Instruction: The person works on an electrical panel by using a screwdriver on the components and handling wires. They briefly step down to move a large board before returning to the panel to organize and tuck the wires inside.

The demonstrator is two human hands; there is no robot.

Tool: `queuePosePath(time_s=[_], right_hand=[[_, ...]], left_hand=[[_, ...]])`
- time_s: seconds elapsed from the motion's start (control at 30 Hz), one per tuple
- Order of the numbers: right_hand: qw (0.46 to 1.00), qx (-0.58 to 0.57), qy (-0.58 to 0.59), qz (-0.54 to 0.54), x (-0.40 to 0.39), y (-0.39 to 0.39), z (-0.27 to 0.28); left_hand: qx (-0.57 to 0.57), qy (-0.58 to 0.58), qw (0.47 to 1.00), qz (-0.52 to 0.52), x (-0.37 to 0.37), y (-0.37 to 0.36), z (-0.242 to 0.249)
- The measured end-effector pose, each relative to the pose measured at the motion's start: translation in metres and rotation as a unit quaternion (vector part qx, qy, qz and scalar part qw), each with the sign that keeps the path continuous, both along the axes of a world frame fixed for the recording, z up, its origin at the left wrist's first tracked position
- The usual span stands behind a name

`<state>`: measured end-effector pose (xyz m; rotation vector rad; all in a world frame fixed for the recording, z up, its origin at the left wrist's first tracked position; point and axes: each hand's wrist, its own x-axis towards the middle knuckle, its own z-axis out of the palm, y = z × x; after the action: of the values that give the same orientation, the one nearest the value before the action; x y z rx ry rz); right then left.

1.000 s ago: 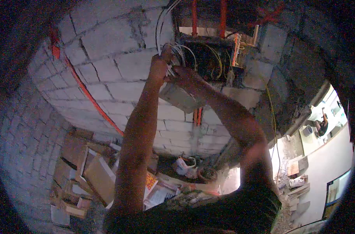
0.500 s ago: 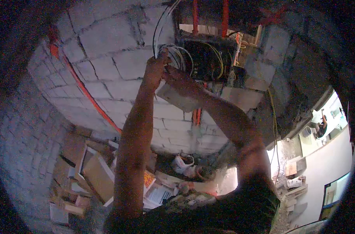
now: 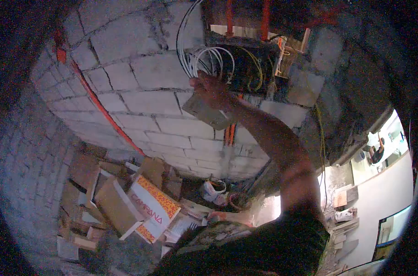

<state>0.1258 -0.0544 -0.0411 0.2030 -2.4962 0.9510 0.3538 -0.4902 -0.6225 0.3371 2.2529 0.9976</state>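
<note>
My right hand (image 3: 213,93) is raised against the block wall, its fingers closed at the lower ends of the looped white wires (image 3: 196,57). These wires come down from above and curl in several loops beside the open dark box (image 3: 245,69) set in the wall. Just under my palm is a flat, pale grey-beige piece (image 3: 208,114), its upper edge hidden by the hand; I cannot tell whether the hand holds it too. Yellow wires (image 3: 258,69) hang inside the box. My left hand is out of view.
An orange conduit (image 3: 98,102) runs diagonally down the wall. Cardboard boxes (image 3: 114,202), one printed CAMPANA (image 3: 153,207), lie piled below with a white bag (image 3: 213,192). Rough masonry edges stand at right, and a person (image 3: 378,152) is visible in the bright space beyond.
My left hand has let go of the wires and dropped out of view, uncovering the boxes below. My right hand stays by the wires, whose loops now spread wider.
</note>
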Motion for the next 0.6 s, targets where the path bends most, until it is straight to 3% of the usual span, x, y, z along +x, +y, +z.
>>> queuePosePath(time_s=[0.03,0.07,0.1,0.17,0.2,0.27,0.37,0.4,0.47,0.5,0.53,0.57,0.6], right_hand=[[0.991,0.104,0.079,-0.027,-0.025,0.019,-0.032],[0.965,0.204,0.157,-0.051,-0.04,0.033,-0.052],[0.966,0.204,0.153,-0.042,-0.041,0.046,-0.057],[0.917,0.345,0.196,0.046,-0.04,0.062,-0.068],[0.917,0.346,0.191,0.059,-0.039,0.052,-0.07],[0.974,0.139,0.133,-0.123,-0.028,0.031,-0.064],[0.978,0.103,0.149,-0.103,-0.014,0.013,-0.032],[0.978,0.104,0.148,-0.105,-0.014,0.011,-0.033],[0.925,0.223,0.304,-0.045,-0.011,0.012,-0.032],[0.923,0.228,0.305,-0.053,-0.001,0.006,-0.017],[0.986,0.12,0.099,-0.061,0.017,-0.007,0.008],[0.992,-0.001,-0.11,-0.067,0.029,-0.012,0.023],[0.991,0.001,-0.108,-0.077,0.025,0.001,0.013]], left_hand=[[0.018,-0.16,0.98,0.119,0.027,-0.014,0.015],[0.018,-0.199,0.968,0.152,0.038,-0.023,0.025],[0.019,-0.221,0.959,0.175,0.044,-0.029,0.032],[0.021,-0.24,0.95,0.2,0.055,-0.032,0.04],[0.025,-0.243,0.947,0.207,0.06,-0.032,0.044],[0.033,-0.246,0.944,0.215,0.066,-0.031,0.051],[0.046,-0.244,0.944,0.217,0.066,-0.03,0.055],[0.05,-0.244,0.944,0.217,0.067,-0.031,0.056],[0.052,-0.246,0.943,0.217,0.067,-0.033,0.057],[0.05,-0.248,0.943,0.216,0.067,-0.036,0.055],[0.049,-0.252,0.942,0.215,0.064,-0.037,0.054],[0.046,-0.254,0.942,0.214,0.066,-0.041,0.05],[0.043,-0.255,0.943,0.211,0.065,-0.044,0.049]])
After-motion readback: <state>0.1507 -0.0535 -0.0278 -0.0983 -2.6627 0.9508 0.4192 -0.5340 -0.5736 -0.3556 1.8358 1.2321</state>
